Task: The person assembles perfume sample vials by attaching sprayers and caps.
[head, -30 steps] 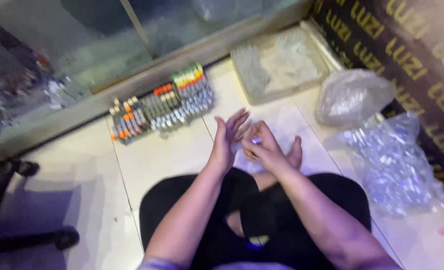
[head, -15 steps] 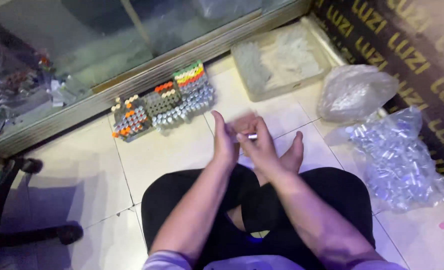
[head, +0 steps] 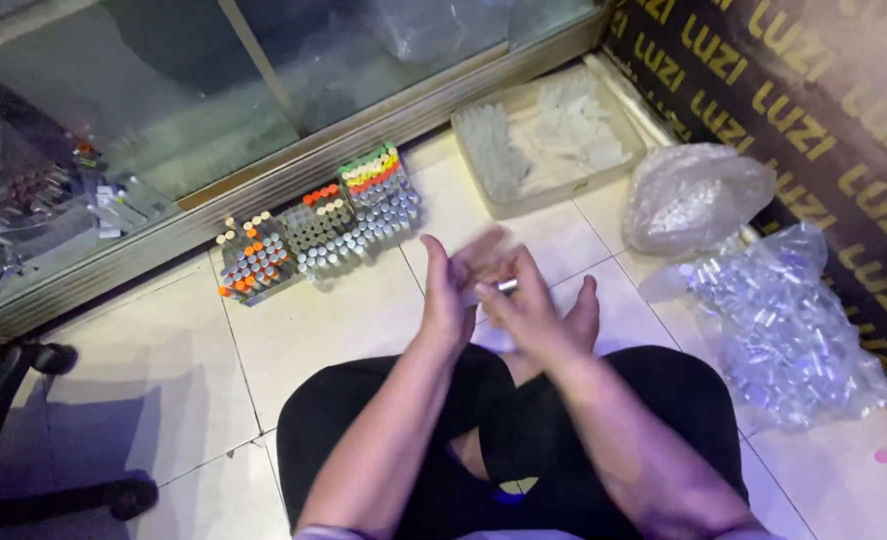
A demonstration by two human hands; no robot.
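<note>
Both hands, left hand (head: 451,290) and right hand (head: 534,310), are closed around a small silver vial (head: 505,286) at frame centre; assembly appears underway, and steady alignment is called for.

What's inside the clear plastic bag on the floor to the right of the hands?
The clear plastic bag holds many small silvery tube-like pieces, loosely piled. Those underneath the pile are covered, and the film's glare hides detail. The white bag behind it is too cloudy to tell.

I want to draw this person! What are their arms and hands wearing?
Nothing on the hands: the left hand and right hand are bare, no gloves. The forearms are bare too. Pale, purplish sleeve edges just show near the elbows. I can't make out rings or a watch.
</note>
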